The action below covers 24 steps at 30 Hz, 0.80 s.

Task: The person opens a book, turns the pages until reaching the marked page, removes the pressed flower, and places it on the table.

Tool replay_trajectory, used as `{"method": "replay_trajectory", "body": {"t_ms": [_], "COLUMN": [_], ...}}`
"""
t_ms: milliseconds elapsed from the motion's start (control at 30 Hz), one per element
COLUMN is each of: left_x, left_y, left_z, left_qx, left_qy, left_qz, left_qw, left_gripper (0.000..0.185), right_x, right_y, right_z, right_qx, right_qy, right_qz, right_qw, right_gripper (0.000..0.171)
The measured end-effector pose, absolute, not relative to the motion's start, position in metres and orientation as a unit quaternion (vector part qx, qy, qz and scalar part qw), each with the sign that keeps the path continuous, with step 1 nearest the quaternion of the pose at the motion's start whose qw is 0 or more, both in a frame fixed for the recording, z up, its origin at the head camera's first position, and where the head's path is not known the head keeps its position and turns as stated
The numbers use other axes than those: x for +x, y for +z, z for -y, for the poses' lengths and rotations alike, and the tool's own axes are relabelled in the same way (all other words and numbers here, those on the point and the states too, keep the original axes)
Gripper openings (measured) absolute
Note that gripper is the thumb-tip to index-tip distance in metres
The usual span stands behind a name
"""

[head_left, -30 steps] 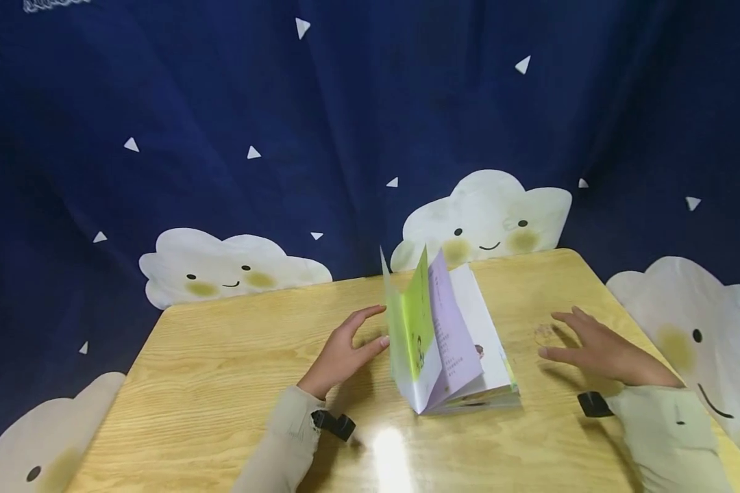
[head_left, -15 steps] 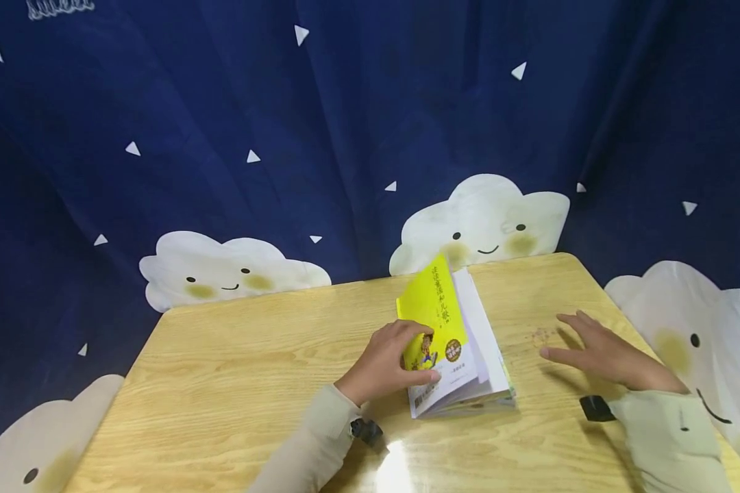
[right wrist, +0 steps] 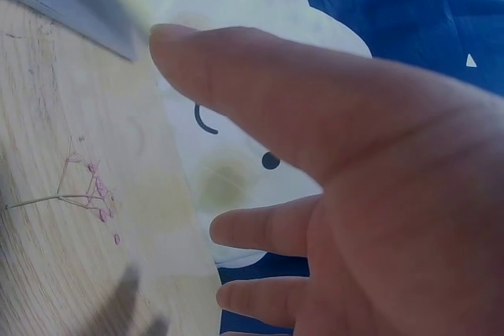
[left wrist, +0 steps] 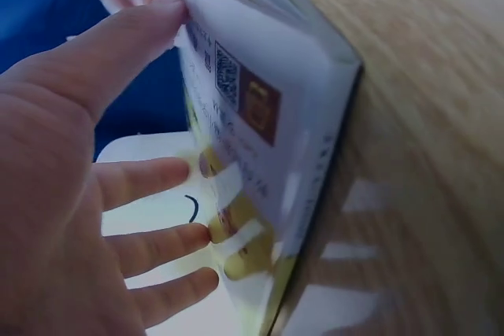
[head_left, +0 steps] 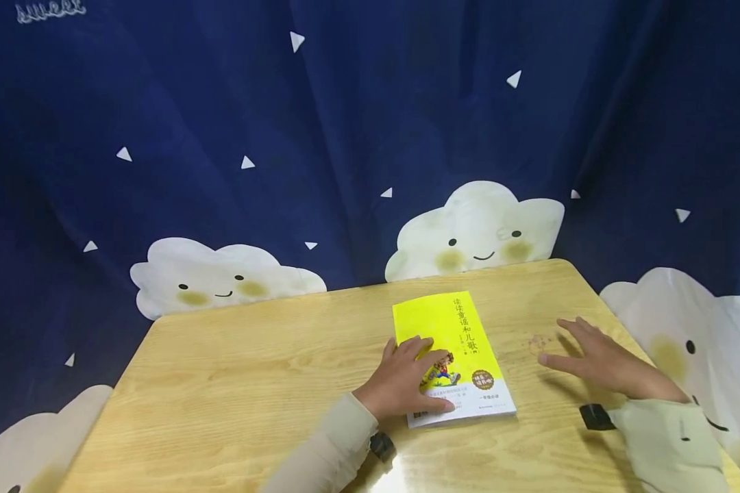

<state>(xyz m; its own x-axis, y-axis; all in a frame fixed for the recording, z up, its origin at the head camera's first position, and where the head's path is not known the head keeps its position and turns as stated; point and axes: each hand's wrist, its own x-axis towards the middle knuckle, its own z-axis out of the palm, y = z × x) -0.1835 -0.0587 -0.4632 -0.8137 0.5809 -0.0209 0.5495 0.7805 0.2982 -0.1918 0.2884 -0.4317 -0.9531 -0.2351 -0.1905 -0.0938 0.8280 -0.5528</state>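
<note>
The yellow picture book (head_left: 453, 356) now lies shut and flat on the wooden table (head_left: 234, 383); a second ago it stood fanned open with its pages upright, and half a second ago its cover was still coming down. So the closing looks finished. The left hand (head_left: 407, 383) presses flat on the cover's near left part, fingers straight and slightly spread, thumb along the near edge. The right hand (head_left: 598, 359) rests where it was, on the table well to the right of the book and near the right edge, fingers straight and apart, holding nothing. The book sits right of the table's middle. Its long axis runs from the near edge toward the far edge, tilted slightly left at the far end.
</note>
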Motion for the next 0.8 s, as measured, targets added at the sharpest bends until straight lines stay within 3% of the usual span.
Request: {"method": "replay_trajectory", "body": {"t_ms": [800], "left_x": [-0.1873], "left_y": [-0.4727], "left_z": [0.0556], "left_qx": [0.316], "left_qy": [0.114], "left_qz": [-0.938], "left_qw": [0.089], "left_gripper": [0.079], "right_x": [-0.1912], "right_y": [-0.4322], "right_z": [-0.2782], "right_qx": [-0.088], "right_qy": [-0.273], "right_qz": [-0.950], "right_qw": [0.124], "right_gripper": [0.093]}}
